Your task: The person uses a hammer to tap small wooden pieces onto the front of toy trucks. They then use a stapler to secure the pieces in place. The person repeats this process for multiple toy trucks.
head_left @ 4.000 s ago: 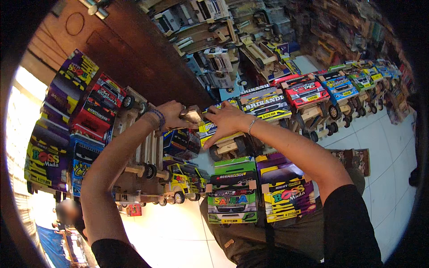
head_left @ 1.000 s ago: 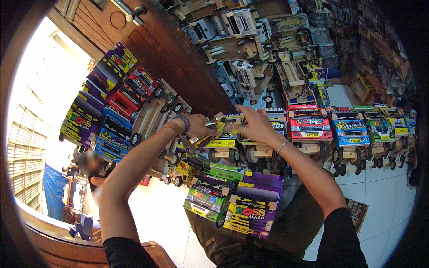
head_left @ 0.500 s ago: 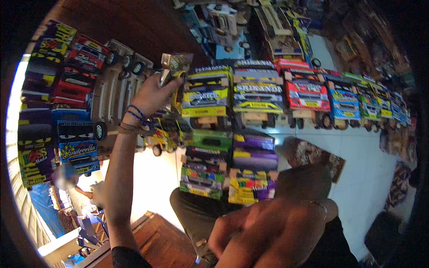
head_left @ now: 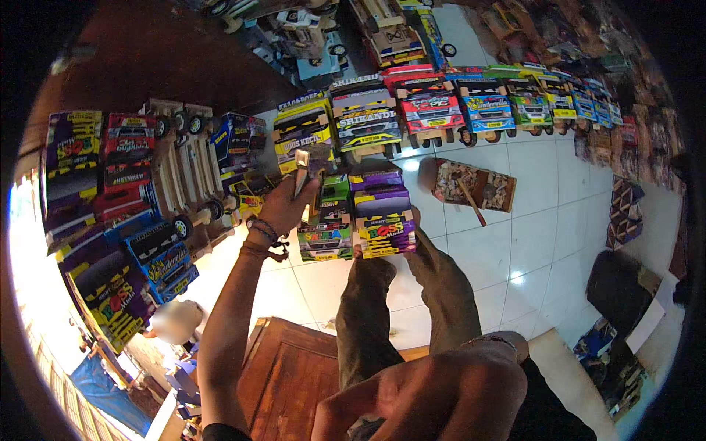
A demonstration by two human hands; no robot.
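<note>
My left hand [head_left: 278, 211], with dark bracelets at its wrist, is closed around a silvery metal tool [head_left: 301, 170] with a flat, blocky end; its exact kind is unclear. Right beside that hand stands a green toy truck [head_left: 326, 234]. A purple and yellow toy truck [head_left: 384, 224] adjoins it. Behind the tool is a yellow toy truck [head_left: 304, 131], the left end of a long row. My right hand [head_left: 434, 393] looms large and blurred near the lower edge, fingers curled in. Whatever it holds, if anything, is hidden.
More toy trucks [head_left: 430, 110] line up to the right, and others [head_left: 158, 257] stack at left. A brown tray [head_left: 500, 192] of small pieces lies on the white tiles, a stick across it. A wooden panel [head_left: 294, 375] is near my legs. Another person [head_left: 176, 323] is at left.
The view has shifted, showing more floor and my legs. My left hand has come nearer with the tool, from beside the yellow truck to beside the green one. My right hand stays low and curled.
</note>
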